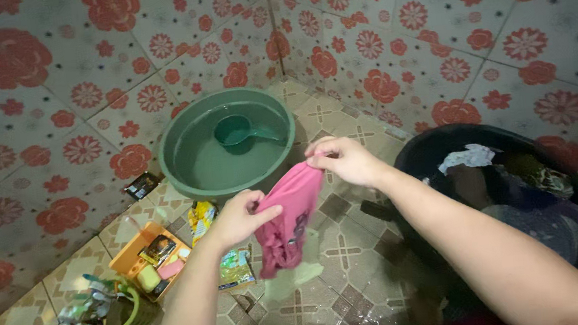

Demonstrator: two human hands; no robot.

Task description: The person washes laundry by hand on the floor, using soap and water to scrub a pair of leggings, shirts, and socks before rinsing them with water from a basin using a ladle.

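A wet pink garment [287,219] hangs in front of me over the tiled floor, held up by both hands. My left hand [238,218] pinches its lower left edge. My right hand [342,161] grips its upper right edge. Behind the garment stands a round green basin [177,134] of water with a green dipper [238,132] floating in it.
A black tub [429,152] with wet clothes sits at the right. An orange tray [125,259] with soap and small packets lies at the left, sachets [235,268] beside it. Flower-patterned tiled walls meet in a corner behind the basin. The floor is wet.
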